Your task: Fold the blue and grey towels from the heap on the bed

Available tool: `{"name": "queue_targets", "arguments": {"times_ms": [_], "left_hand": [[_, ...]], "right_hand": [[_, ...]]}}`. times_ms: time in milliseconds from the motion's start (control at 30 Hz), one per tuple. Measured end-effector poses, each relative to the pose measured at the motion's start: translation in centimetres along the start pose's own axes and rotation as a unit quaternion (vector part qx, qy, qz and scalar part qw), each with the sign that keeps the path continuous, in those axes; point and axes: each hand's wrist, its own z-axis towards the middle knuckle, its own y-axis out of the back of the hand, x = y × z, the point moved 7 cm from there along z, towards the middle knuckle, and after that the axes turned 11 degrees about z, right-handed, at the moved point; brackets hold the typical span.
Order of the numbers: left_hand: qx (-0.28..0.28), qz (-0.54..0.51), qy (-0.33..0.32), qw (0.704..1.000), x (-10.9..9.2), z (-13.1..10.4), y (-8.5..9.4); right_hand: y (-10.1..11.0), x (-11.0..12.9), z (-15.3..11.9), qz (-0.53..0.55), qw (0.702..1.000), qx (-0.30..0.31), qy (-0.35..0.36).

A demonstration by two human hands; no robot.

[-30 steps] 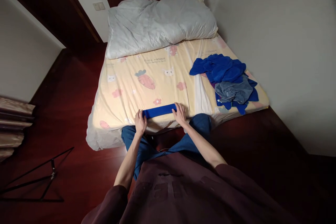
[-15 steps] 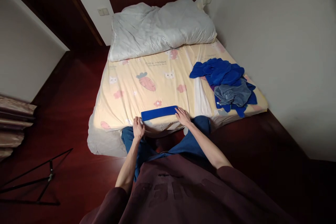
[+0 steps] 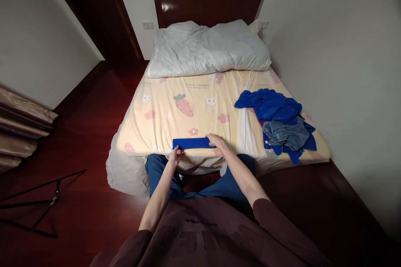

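A flat, narrow strip of folded blue cloth [image 3: 192, 143] lies crosswise on the patterned bed sheet [image 3: 163, 129], close to the bed's near edge. My left hand [image 3: 176, 155] pinches the strip's lower left corner between thumb and fingers. At the strip's right end, my right hand [image 3: 216, 141] grips the cloth, with its fingers over the top edge and the thumb below.
On the bed's right side lies a loose pile of blue cloths [image 3: 271, 106] with a grey-blue cloth [image 3: 286, 132] on it. A pale quilt [image 3: 206, 50] lies by the headboard [image 3: 213, 2]. A black stand [image 3: 54, 198] is on the floor at left.
The view has tilted up, showing more headboard. My left hand has gone from beside the strip to its lower left corner, and my right hand has closed round the right end. The strip lies more level.
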Motion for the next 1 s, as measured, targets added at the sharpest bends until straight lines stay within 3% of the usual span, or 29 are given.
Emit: {"name": "queue_targets", "arguments": {"times_ms": [167, 367, 533, 633, 767, 1000], "left_hand": [[0.0, -0.013, -0.002, 1.0, -0.8, 1.0, 0.2], [0.021, -0.058, -0.091, 0.994, -2.9, 0.6, -0.7], [0.054, -0.086, -0.162, 0.982, -5.9, 0.0, -2.0], [0.058, -0.098, -0.201, 0.973, -8.9, -0.1, -1.9], [0.064, -0.042, -0.3, 0.951, -14.7, -0.7, -1.4], [0.091, 0.078, -0.455, 0.882, -25.8, -3.1, 1.0]], "right_hand": [[-0.2, -0.5, -0.1, -0.023, 1.0, 0.004, -0.019], [0.3, -1.1, -1.0, -0.032, 0.999, 0.014, -0.033], [0.7, 0.4, -1.5, -0.022, 1.0, 0.019, -0.006], [0.7, 2.2, -1.2, -0.013, 1.0, 0.014, 0.016], [0.3, 6.0, 0.2, 0.023, 0.998, -0.01, 0.052], [-2.3, 16.4, 3.5, 0.128, 0.983, -0.063, 0.113]]}}
